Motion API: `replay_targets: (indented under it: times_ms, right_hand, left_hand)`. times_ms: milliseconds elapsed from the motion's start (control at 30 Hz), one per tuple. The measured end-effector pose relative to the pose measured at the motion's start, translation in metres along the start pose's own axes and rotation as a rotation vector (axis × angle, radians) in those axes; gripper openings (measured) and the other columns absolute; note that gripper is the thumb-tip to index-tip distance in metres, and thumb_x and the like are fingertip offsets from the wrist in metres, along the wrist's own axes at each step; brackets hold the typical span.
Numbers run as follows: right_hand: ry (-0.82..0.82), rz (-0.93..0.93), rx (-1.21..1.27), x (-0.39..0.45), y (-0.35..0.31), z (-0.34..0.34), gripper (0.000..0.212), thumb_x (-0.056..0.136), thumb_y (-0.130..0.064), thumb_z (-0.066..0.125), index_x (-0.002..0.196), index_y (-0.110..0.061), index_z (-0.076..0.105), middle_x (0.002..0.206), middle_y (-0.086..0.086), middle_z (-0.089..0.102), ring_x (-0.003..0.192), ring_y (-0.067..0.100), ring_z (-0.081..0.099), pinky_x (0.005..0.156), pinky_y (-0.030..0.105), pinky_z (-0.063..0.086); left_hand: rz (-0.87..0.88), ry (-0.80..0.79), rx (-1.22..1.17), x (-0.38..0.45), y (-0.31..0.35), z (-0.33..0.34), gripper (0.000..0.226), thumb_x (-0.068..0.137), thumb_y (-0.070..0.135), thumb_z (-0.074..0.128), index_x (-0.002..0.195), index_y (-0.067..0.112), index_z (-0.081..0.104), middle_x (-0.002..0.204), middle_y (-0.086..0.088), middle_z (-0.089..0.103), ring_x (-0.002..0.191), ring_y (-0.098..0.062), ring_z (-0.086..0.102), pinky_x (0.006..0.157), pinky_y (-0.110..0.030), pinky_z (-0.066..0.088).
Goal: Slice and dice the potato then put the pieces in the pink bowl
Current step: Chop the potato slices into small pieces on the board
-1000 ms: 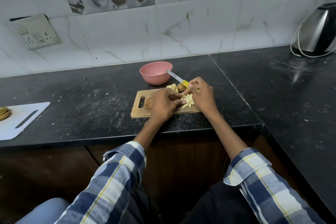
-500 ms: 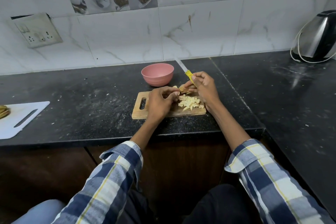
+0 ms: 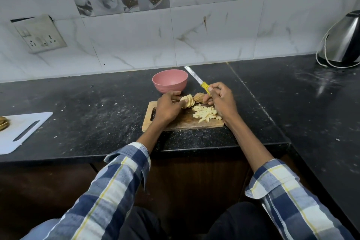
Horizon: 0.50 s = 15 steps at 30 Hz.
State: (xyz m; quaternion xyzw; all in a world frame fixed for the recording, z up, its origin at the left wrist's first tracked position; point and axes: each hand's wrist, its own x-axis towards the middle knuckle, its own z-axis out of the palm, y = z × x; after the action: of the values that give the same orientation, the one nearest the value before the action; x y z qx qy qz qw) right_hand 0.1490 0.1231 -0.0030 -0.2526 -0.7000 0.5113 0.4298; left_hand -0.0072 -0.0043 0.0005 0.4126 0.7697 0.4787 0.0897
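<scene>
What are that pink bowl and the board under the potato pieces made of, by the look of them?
The pink bowl looks like matte plastic or a similar composite: even colour, soft sheen, no glaze glare. The cutting board looks like wood or bamboo: brown with visible grain streaks, a cut-out handle slot and an unvarnished, worn surface.

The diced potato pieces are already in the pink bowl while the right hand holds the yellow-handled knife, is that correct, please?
Not quite: the head view shows the diced potato pieces still piled on the wooden cutting board, not in the pink bowl. The right hand does hold the yellow-handled knife.
</scene>
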Motion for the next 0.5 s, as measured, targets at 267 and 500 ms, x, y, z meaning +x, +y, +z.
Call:
replay_targets:
  times_ms: [267, 500]
  right_hand:
    - [-0.03, 0.0, -0.056, -0.0038, -0.002, 0.0011, 0.011, 0.107, -0.013, 0.053, 0.108, -0.005, 0.061, 0.078, 0.007, 0.075, 0.069, 0.013, 0.071, 0.06, 0.017, 0.051]
    - [-0.018, -0.011, -0.115, -0.0044, -0.0017, 0.0018, 0.009, 0.106, -0.014, 0.055, 0.107, -0.009, 0.062, 0.079, 0.006, 0.075, 0.072, 0.014, 0.073, 0.059, 0.015, 0.051]
  left_hand:
    - [0.037, 0.011, 0.134, 0.001, 0.0023, -0.0015, 0.043, 0.085, 0.03, 0.08, 0.126, 0.019, 0.074, 0.12, 0.0, 0.075, 0.099, -0.011, 0.067, 0.093, -0.034, 0.057]
    - [0.047, 0.053, 0.151, -0.0045, -0.0002, -0.0066, 0.037, 0.082, 0.029, 0.082, 0.116, 0.015, 0.077, 0.105, 0.006, 0.069, 0.093, -0.011, 0.064, 0.081, -0.028, 0.051]
